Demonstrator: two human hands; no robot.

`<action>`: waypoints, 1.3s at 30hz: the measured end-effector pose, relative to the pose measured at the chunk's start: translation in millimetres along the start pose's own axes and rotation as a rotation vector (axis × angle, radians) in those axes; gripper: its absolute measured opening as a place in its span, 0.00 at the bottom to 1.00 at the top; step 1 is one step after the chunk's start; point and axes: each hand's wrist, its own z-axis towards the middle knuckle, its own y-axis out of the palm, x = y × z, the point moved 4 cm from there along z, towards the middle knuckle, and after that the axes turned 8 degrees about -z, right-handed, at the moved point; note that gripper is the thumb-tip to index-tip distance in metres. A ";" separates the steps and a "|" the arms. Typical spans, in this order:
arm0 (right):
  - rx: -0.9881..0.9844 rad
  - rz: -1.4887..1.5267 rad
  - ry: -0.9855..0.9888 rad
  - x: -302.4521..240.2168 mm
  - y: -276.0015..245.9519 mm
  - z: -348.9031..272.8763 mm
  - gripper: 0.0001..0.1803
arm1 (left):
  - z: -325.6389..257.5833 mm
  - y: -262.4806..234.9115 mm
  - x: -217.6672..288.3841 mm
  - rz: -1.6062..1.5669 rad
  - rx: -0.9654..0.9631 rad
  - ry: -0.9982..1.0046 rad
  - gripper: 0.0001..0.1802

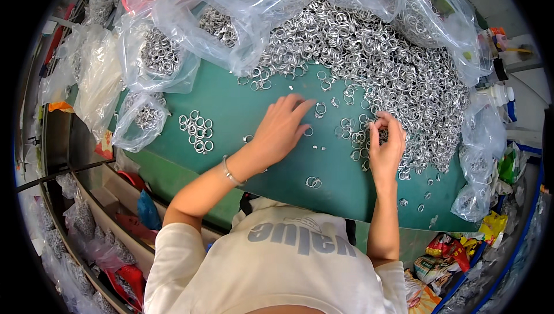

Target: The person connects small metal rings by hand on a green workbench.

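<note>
A large heap of silver metal rings (427, 94) covers the back and right of the green table (271, 181). My left hand (277, 129) is over the middle of the table, palm down, fingers apart and holding nothing I can see. One loose ring (309, 131) lies by its thumb, and a few more (320, 109) sit just past its fingertips. At the heap's near left edge, my right hand (389, 141) has thumb and fingers closed in a pinch among the rings. What is between those fingertips is too small to make out.
A small group of rings (198, 132) lies at the left. Clear plastic bags (161, 54) of rings line the left and back edges, and another bag (476, 164) hangs at the right edge. A pair of rings (313, 182) rests near the front edge. Drawers (115, 193) stand at lower left.
</note>
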 end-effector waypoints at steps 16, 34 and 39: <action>-0.146 -0.171 -0.404 -33.2 51.7 33.5 0.09 | 43.0 14.8 -21.8 -0.358 0.149 -0.108 0.12; -0.312 0.134 -0.349 -43.2 47.4 -23.6 0.16 | 4.9 23.3 -8.0 -0.425 -0.147 -0.088 0.12; -0.429 0.201 -0.060 -31.8 29.2 -34.5 0.12 | -15.3 6.2 -3.6 -0.613 0.001 -0.225 0.18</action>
